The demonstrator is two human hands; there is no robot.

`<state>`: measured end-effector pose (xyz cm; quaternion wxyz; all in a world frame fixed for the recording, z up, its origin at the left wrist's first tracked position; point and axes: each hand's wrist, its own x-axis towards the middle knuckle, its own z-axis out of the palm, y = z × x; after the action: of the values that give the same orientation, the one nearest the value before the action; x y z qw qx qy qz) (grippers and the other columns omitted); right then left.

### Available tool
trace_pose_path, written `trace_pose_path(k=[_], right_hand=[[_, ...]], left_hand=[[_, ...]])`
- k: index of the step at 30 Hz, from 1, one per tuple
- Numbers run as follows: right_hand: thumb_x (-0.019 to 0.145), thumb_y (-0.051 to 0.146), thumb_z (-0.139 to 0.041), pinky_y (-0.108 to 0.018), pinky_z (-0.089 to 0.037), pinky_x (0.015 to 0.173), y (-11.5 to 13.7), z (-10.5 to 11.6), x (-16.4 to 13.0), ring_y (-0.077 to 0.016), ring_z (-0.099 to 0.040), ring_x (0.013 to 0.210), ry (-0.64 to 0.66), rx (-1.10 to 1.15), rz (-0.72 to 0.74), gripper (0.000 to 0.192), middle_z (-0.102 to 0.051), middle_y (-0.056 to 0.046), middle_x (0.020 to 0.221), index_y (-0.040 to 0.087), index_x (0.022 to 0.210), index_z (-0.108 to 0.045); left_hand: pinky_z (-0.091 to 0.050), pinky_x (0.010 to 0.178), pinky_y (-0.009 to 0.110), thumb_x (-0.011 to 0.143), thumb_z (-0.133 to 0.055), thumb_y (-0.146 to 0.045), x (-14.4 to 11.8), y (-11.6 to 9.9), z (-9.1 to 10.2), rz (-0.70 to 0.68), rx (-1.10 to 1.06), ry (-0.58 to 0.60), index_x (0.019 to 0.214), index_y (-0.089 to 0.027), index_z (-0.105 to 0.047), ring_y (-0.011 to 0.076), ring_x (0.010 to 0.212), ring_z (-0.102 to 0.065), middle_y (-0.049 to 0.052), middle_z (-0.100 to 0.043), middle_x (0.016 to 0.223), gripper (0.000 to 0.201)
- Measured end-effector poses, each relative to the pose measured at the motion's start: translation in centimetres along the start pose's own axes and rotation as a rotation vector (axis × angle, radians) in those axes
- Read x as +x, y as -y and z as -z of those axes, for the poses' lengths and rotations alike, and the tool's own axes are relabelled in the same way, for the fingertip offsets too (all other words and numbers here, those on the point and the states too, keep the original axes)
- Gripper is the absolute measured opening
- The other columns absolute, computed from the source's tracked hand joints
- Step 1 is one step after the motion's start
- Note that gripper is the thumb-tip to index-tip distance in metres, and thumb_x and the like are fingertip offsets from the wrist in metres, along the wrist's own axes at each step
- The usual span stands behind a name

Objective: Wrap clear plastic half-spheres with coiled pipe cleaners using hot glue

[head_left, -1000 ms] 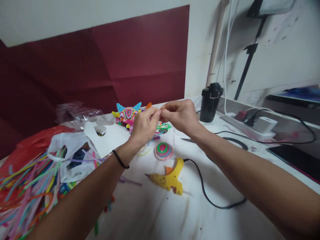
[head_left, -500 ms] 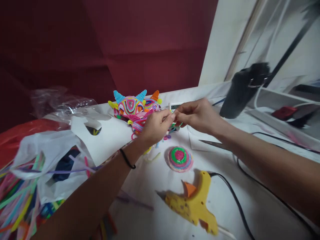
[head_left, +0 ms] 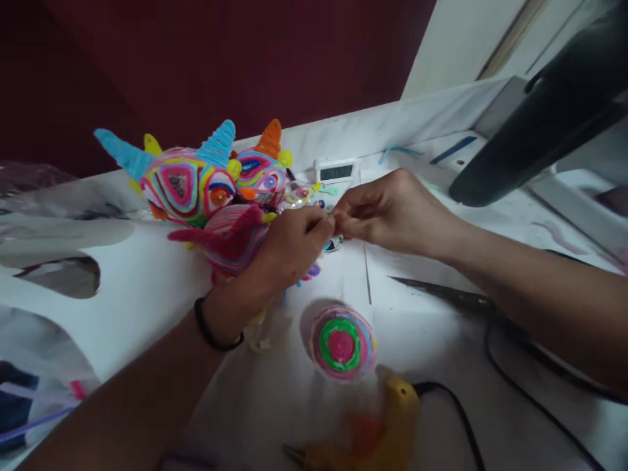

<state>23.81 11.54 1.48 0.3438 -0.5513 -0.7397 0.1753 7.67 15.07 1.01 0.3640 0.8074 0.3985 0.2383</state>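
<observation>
My left hand (head_left: 289,245), with a black band at the wrist, meets my right hand (head_left: 400,212) fingertip to fingertip above the table. Both are closed in a pinch, and whatever is between the fingers is too small or hidden. Close to the left hand stand colourful striped creature heads: one with blue horns (head_left: 189,186), one with an orange horn (head_left: 262,173), and a pink one (head_left: 233,242) partly behind the hand. Below the hands lies a round disc (head_left: 342,343) with pink and green rings. A blurred yellow glue gun (head_left: 400,418) rests nearest me.
A pointed metal blade (head_left: 436,291) lies partly under my right forearm, near black cables (head_left: 454,399). At the back is a small digital display (head_left: 336,171). A large black cylinder (head_left: 540,124) leans at right. White cut-out paper (head_left: 142,268) and a plastic bag (head_left: 44,333) lie left.
The view has moved closer, so the creature heads and disc look larger and the glue gun sits lower in the picture. Both hands stay pinched together.
</observation>
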Motion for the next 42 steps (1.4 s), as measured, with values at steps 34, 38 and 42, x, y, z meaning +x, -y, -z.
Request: trace_pose_path(k=[34,38,42], right_hand=[[0.061,0.035,-0.076,-0.026,-0.057,0.052,3.8,2.3,-2.5,-0.0141,-0.065,0.051,0.095,0.84,-0.585,0.022,-0.067,0.0,0.055,0.014,0.066,-0.071],[0.073,0.027,-0.062,-0.026,-0.052,0.056,3.6,2.4,-3.2,-0.0145,-0.064,0.057,0.099,0.564,-0.369,0.016,-0.07,-0.003,0.063,0.015,0.073,-0.072],[0.07,0.015,-0.058,-0.023,-0.044,0.057,4.6,2.4,-3.5,-0.012,-0.058,0.055,0.058,0.293,-0.246,0.013,-0.066,0.0,0.06,0.017,0.065,-0.07]], left_hand=[[-0.027,0.049,0.023,0.086,-0.045,-0.031,-4.8,-4.5,-0.6,0.159,-0.204,-0.113,0.065,-0.018,-0.052,0.0098,0.049,-0.035,-0.007,-0.035,0.051,0.025],[-0.029,0.051,0.023,0.084,-0.047,-0.029,-4.7,-4.5,-0.3,0.209,-0.209,-0.038,0.067,-0.017,-0.056,0.01,0.052,-0.038,-0.006,-0.039,0.053,0.023],[-0.031,0.053,0.023,0.084,-0.045,-0.025,-5.3,-4.6,-0.1,0.167,-0.132,-0.062,0.066,-0.017,-0.056,0.0113,0.054,-0.043,-0.005,-0.043,0.054,0.023]])
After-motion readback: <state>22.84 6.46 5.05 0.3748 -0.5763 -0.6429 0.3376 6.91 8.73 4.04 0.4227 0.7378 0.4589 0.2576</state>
